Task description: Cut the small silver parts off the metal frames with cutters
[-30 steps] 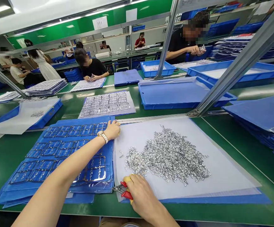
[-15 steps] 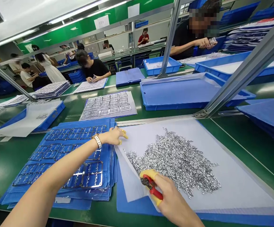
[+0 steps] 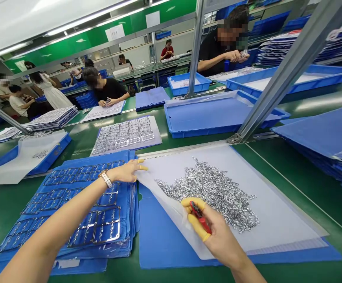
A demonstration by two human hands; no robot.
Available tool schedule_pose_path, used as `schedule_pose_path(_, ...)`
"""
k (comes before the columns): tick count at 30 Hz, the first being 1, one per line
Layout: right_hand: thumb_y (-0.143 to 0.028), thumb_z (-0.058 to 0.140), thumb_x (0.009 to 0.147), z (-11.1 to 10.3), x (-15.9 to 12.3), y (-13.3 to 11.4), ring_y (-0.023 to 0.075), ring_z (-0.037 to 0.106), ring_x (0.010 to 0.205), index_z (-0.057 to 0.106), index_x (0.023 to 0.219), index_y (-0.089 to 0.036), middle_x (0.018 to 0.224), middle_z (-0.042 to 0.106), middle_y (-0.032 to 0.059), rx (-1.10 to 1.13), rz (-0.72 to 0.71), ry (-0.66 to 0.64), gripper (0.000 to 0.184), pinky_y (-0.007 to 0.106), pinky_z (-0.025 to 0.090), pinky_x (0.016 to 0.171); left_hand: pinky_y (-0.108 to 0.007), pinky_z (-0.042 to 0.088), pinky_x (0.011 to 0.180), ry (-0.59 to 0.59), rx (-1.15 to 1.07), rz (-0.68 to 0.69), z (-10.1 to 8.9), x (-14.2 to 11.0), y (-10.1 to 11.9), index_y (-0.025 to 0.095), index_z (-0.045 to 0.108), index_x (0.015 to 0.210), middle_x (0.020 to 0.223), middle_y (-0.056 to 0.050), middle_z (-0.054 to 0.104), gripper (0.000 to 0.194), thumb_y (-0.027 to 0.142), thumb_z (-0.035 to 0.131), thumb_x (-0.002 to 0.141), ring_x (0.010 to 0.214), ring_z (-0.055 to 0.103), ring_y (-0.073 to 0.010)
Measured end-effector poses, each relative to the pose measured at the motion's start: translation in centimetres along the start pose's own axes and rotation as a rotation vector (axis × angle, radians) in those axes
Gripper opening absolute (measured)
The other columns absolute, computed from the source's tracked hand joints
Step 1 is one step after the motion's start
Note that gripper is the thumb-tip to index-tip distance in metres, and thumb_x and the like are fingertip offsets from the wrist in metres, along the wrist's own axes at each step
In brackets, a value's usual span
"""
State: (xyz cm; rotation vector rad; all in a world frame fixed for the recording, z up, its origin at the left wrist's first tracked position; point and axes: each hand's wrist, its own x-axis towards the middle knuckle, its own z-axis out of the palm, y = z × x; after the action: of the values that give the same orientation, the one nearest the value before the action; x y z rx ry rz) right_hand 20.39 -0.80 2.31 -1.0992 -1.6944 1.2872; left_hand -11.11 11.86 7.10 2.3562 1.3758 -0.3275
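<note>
My left hand (image 3: 127, 170), with yellow finger covers, is closed on the far left corner of a white translucent sheet (image 3: 280, 204). My right hand (image 3: 215, 228), also with yellow finger covers, holds small red-handled cutters (image 3: 200, 218) in its palm. Its thumb and fingers pinch the sheet's raised left edge. Spread over the sheet is a large heap of small shiny metal pieces (image 3: 215, 192). The sheet lies on a blue board (image 3: 159, 232), whose left part shows bare. Beneath my left forearm are black and silver metal frames (image 3: 94, 226) on stacked blue sheets (image 3: 126, 196).
Behind the heap stands a blue tray (image 3: 203, 114), beside a slanted metal post (image 3: 265, 86). A white sheet of metal frames (image 3: 126, 133) lies on the green table (image 3: 82, 141). More blue sheets (image 3: 321, 129) are stacked at the right. Co-workers (image 3: 106, 88) sit across the table.
The sheet's left edge is lifted and drawn to the right, baring more of the blue board. My right hand has turned with the cutters. The whole view has shifted slightly.
</note>
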Motion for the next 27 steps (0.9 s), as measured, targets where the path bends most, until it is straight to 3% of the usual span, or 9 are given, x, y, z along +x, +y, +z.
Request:
schedule_pose_path(4, -0.044, 0.048, 0.088, 0.8, -0.4, -0.1, 0.0159, 0.059, 0.079, 0.055, 0.111, -0.024, 0.089, 0.061, 0.0042, 0.118, 0.038, -0.008, 0.032, 0.03, 0.051, 0.074, -0.058, 0.027, 0.104, 0.045, 0.011, 0.006, 1.5, -1.0, 0.2, 0.039, 0.023, 0.144, 0.157, -0.008, 0.007, 0.095, 0.018, 0.068, 0.064, 0.139, 0.017, -0.0373)
schedule_pose_path(6, -0.049, 0.048, 0.087, 1.0, -0.2, -0.2, 0.0164, 0.059, 0.082, 0.055, 0.112, -0.023, 0.089, 0.06, 0.0047, 0.198, 0.044, -0.002, 0.036, 0.03, 0.051, 0.077, -0.062, 0.03, 0.1, 0.119, 0.056, -0.022, 2.5, -0.5, 0.5, 0.039, 0.035, 0.14, 0.156, -0.009, 0.013, 0.084, 0.022, 0.071, 0.065, 0.137, 0.019, -0.0404)
schedule_pose_path(8, -0.052, 0.049, 0.086, 0.9, 0.0, -0.6, 0.0171, 0.06, 0.084, 0.055, 0.112, -0.023, 0.091, 0.06, 0.0053, 0.24, 0.046, 0.004, 0.04, 0.031, 0.051, 0.079, -0.058, 0.034, 0.1, 0.195, 0.085, -0.026, 2.8, 0.6, 0.8, 0.034, 0.055, 0.126, 0.15, -0.009, 0.029, 0.059, 0.016, 0.064, 0.071, 0.134, 0.027, -0.0371)
schedule_pose_path(11, -0.055, 0.049, 0.085, 0.2, -0.5, -1.5, 0.0178, 0.06, 0.081, 0.055, 0.113, -0.024, 0.09, 0.06, 0.0057, 0.275, 0.077, 0.029, 0.043, 0.032, 0.051, 0.076, -0.046, 0.034, 0.104, 0.286, 0.09, 0.004, 1.4, 2.1, 1.5, 0.026, 0.067, 0.112, 0.138, -0.009, 0.046, 0.046, 0.004, 0.048, 0.076, 0.128, 0.038, -0.0269)
schedule_pose_path(16, -0.051, 0.053, 0.084, 0.3, -3.3, -2.8, 0.0184, 0.061, 0.083, 0.058, 0.109, -0.026, 0.092, 0.061, 0.0057, 0.316, 0.084, 0.072, 0.035, 0.031, 0.051, 0.075, -0.042, 0.033, 0.107, 0.394, 0.085, 0.121, -2.5, 1.9, 3.1, 0.026, 0.064, 0.115, 0.142, -0.005, 0.042, 0.059, -0.003, 0.039, 0.071, 0.126, 0.04, -0.0206)
schedule_pose_path(19, -0.042, 0.051, 0.086, 2.2, -4.4, -2.4, 0.0161, 0.061, 0.084, 0.058, 0.111, -0.027, 0.098, 0.061, 0.0054, 0.293, 0.066, 0.026, 0.029, 0.028, 0.05, 0.075, -0.043, 0.035, 0.105, 0.422, 0.087, 0.187, -2.7, 1.1, 3.1, 0.025, 0.065, 0.114, 0.137, -0.006, 0.046, 0.056, -0.002, 0.039, 0.072, 0.124, 0.042, -0.0206)
schedule_pose_path(21, -0.034, 0.054, 0.084, 4.2, -4.3, -1.5, 0.0148, 0.06, 0.083, 0.057, 0.113, -0.028, 0.099, 0.061, 0.0038, 0.211, 0.035, -0.054, 0.03, 0.026, 0.049, 0.075, -0.046, 0.036, 0.104, 0.375, 0.126, 0.144, -1.7, 0.6, 2.3, 0.027, 0.067, 0.111, 0.135, -0.006, 0.05, 0.054, 0.0, 0.04, 0.073, 0.125, 0.041, -0.0234)
schedule_pose_path(25, -0.031, 0.067, 0.071, 8.7, -3.1, 2.0, 0.0145, 0.057, 0.076, 0.058, 0.112, -0.026, 0.094, 0.063, 0.0011, -0.187, -0.136, -0.3, 0.042, 0.023, 0.046, 0.069, -0.063, 0.026, 0.102, 0.275, 0.308, -0.088, 1.0, -0.7, 0.1, 0.032, 0.069, 0.107, 0.133, -0.006, 0.053, 0.059, -0.003, 0.043, 0.067, 0.131, 0.035, -0.0336)
schedule_pose_path(27, -0.039, 0.063, 0.078, 10.5, -2.7, 3.9, 0.0145, 0.054, 0.068, 0.063, 0.101, -0.026, 0.075, 0.062, -0.0016, -0.444, -0.225, -0.396, 0.026, 0.022, 0.044, 0.064, -0.065, 0.023, 0.103, 0.314, 0.346, -0.116, 2.1, -1.2, 0.0, 0.031, 0.067, 0.11, 0.132, -0.008, 0.055, 0.061, -0.004, 0.041, 0.066, 0.132, 0.034, -0.0334)
